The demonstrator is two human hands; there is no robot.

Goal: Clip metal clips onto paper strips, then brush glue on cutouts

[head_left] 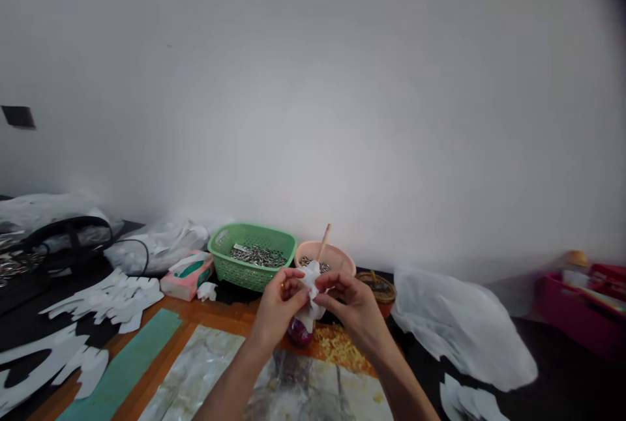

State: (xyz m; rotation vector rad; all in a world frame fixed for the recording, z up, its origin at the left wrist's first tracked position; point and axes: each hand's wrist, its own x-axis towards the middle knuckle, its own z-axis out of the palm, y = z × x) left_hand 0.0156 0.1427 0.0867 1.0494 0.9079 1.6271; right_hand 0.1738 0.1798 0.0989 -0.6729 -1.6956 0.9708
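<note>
My left hand (280,302) and my right hand (348,300) meet over the table, both pinching a crumpled white tissue (311,287). The tissue wraps the top of a small purple-red glittery object (299,332) that hangs below my fingers. A thin wooden stick (323,243) rises behind the tissue; I cannot tell whether it is part of what I hold or stands in the bowl behind. Both hands' fingers are closed on the tissue.
A green basket (229,264) of metal rings and a peach bowl (339,258) stand by the wall. A pink tissue box (186,276), white cut-outs (113,297), yellow crumbs (337,344), a white plastic bag (454,326) and a magenta bin (581,310) surround the mat (205,375).
</note>
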